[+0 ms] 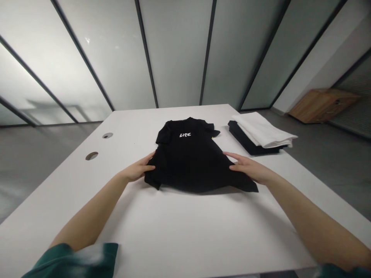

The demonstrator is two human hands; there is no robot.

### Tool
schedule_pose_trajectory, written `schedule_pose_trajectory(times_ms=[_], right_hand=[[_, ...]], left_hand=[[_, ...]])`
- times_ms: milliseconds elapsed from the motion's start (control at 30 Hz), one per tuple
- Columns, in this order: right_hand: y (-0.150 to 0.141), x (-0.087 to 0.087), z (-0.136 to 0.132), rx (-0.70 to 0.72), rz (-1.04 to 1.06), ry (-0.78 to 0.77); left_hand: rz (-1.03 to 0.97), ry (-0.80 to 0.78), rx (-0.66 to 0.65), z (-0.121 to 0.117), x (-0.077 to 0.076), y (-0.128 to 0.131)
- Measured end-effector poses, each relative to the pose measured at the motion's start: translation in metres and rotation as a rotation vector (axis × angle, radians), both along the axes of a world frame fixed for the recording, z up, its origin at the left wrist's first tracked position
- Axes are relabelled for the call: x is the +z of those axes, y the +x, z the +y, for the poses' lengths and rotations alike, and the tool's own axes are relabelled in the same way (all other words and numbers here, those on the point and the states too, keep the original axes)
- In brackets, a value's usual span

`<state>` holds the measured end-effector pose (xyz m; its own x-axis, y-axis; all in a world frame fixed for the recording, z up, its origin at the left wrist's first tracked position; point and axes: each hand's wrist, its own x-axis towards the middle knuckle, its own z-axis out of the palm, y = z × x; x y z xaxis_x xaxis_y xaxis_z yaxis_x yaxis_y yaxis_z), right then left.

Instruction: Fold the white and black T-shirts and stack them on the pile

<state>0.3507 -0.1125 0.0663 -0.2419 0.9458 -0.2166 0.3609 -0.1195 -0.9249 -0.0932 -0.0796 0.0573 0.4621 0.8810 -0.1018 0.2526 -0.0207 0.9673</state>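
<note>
A black T-shirt with small white lettering near its collar lies spread on the white table, collar at the far side. Its hem rises slightly off the tabletop toward me, and both lower corners hang outward. My left hand grips the shirt's left edge, thumb on top and the other fingers partly hidden behind the fabric. On the opposite edge, my right hand pinches the cloth with its thumb over it and the index finger stretched along the side. The remaining right fingers are partly hidden.
Folded white cloth rests on folded black cloth at the table's right edge. Two round holes pierce the white table at left. Beyond stand frosted glass panels and a wooden cabinet on the floor.
</note>
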Motion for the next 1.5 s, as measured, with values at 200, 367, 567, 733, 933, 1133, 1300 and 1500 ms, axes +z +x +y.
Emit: schedule_pose_trajectory(times_ms=[200,367,567,733,933,1133,1300,1500], right_hand=[[0.050,0.009,0.019,0.071,-0.298,0.023],[0.048,0.002,0.056,-0.266,-0.425,0.360],[-0.043,-0.043,0.087,0.061,-0.771,0.575],[-0.067,-0.068,0.089,0.082,-1.038,0.420],[-0.069,-0.077,0.059,0.118,-1.096,0.402],[-0.053,-0.062,0.053,0.205,-1.041,0.508],[-0.030,-0.037,0.104,-0.141,-0.989,0.531],[-0.030,-0.044,0.151,-0.333,-1.061,0.392]], left_hand=[[0.453,-0.106,0.111,0.017,0.037,-0.045],[0.552,0.278,0.476,0.048,0.034,-0.030],[0.677,0.568,0.211,0.077,-0.032,0.069],[0.908,0.520,0.132,0.086,-0.060,0.086],[1.165,0.528,0.040,0.069,-0.057,0.063],[1.214,0.556,0.022,0.041,-0.048,0.057],[1.214,0.548,0.211,0.066,-0.017,0.076],[1.232,0.422,0.424,0.111,-0.024,0.077]])
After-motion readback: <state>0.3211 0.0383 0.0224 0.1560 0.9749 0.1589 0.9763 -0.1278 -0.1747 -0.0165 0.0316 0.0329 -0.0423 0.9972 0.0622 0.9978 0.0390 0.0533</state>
